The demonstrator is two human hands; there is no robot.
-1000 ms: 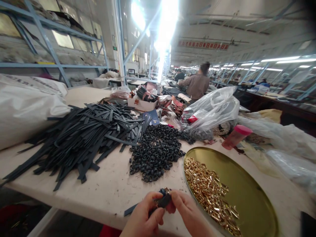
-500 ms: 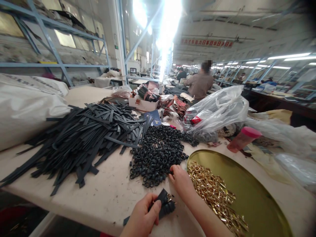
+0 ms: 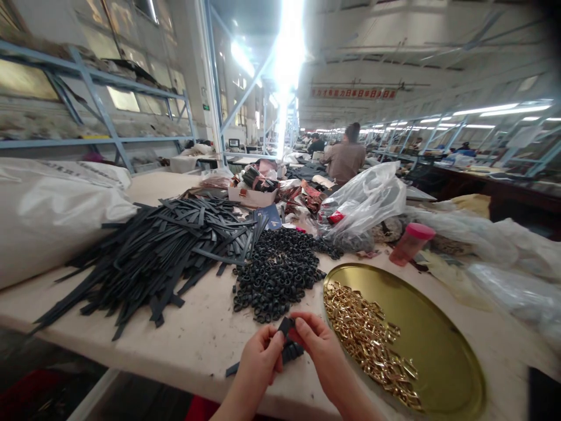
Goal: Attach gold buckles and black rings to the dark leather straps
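Observation:
Near the table's front edge, my left hand [image 3: 262, 355] pinches a black strap [image 3: 284, 326], whose end points up and away. My right hand [image 3: 313, 336] meets it from the right, its thumb and fingers closed on a small black loop at the strap's end. Other black rolled pieces [image 3: 293, 351] show below and between the hands. Just beyond lies a heap of small black loops [image 3: 278, 275]. Loose black straps [image 3: 175, 251] are piled to the left. Gold buckles [image 3: 363, 333] fill the left part of a round gold tray [image 3: 438, 345] on the right.
A large white sack [image 3: 52, 216] rests at the left. Behind the heaps stand a box of scraps [image 3: 252, 197] and a clear plastic bag [image 3: 372, 196]. A pink-lidded jar [image 3: 411, 244] leans beyond the tray. A person [image 3: 347, 155] is further back.
My right hand has come back from the heap of loops to the strap in my left hand. The strap end is now between both hands. The camera view has shifted slightly.

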